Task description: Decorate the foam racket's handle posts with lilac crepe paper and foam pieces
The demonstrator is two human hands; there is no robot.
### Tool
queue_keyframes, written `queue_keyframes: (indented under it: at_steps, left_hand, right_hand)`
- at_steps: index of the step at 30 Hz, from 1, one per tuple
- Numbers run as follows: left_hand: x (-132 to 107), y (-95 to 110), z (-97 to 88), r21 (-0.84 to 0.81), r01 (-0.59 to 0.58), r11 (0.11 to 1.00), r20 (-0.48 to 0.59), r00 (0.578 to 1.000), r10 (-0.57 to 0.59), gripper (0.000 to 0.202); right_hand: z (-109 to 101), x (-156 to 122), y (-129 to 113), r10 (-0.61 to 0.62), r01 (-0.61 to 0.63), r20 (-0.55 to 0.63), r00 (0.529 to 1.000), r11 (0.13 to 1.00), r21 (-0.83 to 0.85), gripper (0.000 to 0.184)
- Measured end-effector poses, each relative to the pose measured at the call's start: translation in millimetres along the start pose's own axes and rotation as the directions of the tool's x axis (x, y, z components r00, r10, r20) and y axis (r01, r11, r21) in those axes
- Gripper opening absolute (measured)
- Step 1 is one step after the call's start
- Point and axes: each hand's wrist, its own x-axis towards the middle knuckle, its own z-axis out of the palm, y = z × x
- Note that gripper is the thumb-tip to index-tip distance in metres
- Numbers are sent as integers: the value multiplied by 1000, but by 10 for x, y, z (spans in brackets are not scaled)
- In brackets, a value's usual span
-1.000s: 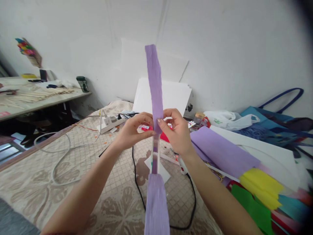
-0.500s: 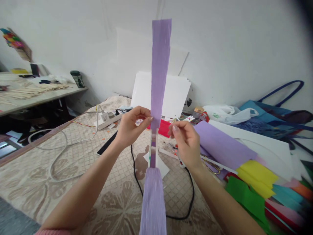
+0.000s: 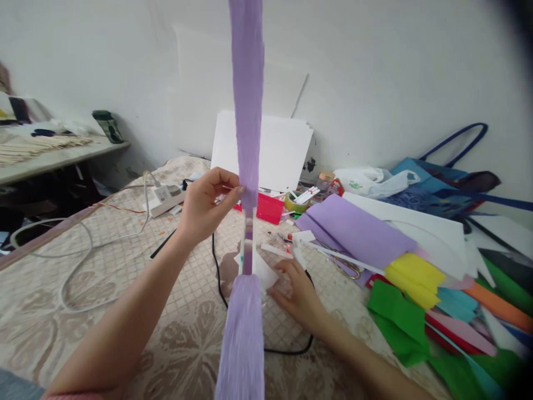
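Note:
My left hand (image 3: 208, 205) pinches the edge of a long, upright strip of purple crepe paper (image 3: 249, 111) between thumb and fingertips. Below the pinch, a clear narrow section (image 3: 248, 239) joins it to a wider, fringed-looking purple piece (image 3: 241, 339) nearest me. Low over the table is my right hand (image 3: 302, 297), fingers apart and holding nothing I can see. Its fingertips are beside a white paper piece (image 3: 265, 271), which the purple piece partly covers; whether they touch it I cannot tell. Just beyond that hand lies a white tool (image 3: 300, 255) near a small red light.
On the right lie purple sheets (image 3: 353, 228), scissors (image 3: 347, 266), and yellow, green (image 3: 397, 316) and other coloured papers. A red box (image 3: 268, 208) and tape roll (image 3: 296, 203) stand behind. A power strip (image 3: 166, 203) is at left; a black cable (image 3: 287, 351) crosses the cloth.
My right hand has dropped from beside the strip down toward the white paper, its fingers spreading. The left hand keeps its pinch. The whole view has shifted, the strip now reaching past the top edge.

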Motion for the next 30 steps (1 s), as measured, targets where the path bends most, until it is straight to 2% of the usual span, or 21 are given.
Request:
queue_keyframes:
  at_steps: [2, 5, 9, 11, 13, 15, 17, 19, 24, 30]
  left_hand:
    - [-6, 9, 15, -3, 1, 1000, -2, 1000, -1, 7]
    - [-16, 11, 32, -7, -6, 1000, 4, 1000, 6, 7]
    - [-16, -8, 24, 5, -14, 1000, -11, 1000, 14, 7]
    - [-13, -19, 14, 26, -23, 999, -25, 999, 24, 8]
    - [-14, -24, 10, 41, -30, 999, -35, 999, 31, 8]
    - [-23, -20, 18, 53, -33, 998, -47, 998, 36, 8]
    - [-39, -10, 35, 67, -40, 997, -61, 997, 44, 7]
    - [-57, 5, 59, 83, -53, 995, -66, 996, 58, 7]
    - [-87, 23, 117, 74, -78, 994, -68, 994, 83, 6]
    - [-103, 9, 149, 22, -69, 997, -75, 995, 70, 8]
  right_hand:
    - [83, 105, -79, -20, 26, 65, 998, 996, -90, 46]
    - [161, 163, -144, 23, 4, 146, 989, 983, -183, 49]
    - [74, 8, -96, 23, 13, 141, 990, 969, -247, 54]
    - [-32, -121, -53, -30, 52, 95, 995, 971, -233, 49]
    - [-135, -245, -21, -97, 107, 67, 993, 982, -158, 30]
    - [-191, -345, 0, -140, 150, 139, 980, 987, -64, 11]
    - [-181, -414, 19, -177, 189, 250, 952, 982, -22, 23]
    - [-120, -450, 39, -210, 238, 300, 930, 969, -59, 26]
    - [2, -458, 56, -215, 279, 331, 919, 947, -161, 22]
    - [-35, -465, 38, -193, 258, 343, 920, 954, -155, 20]
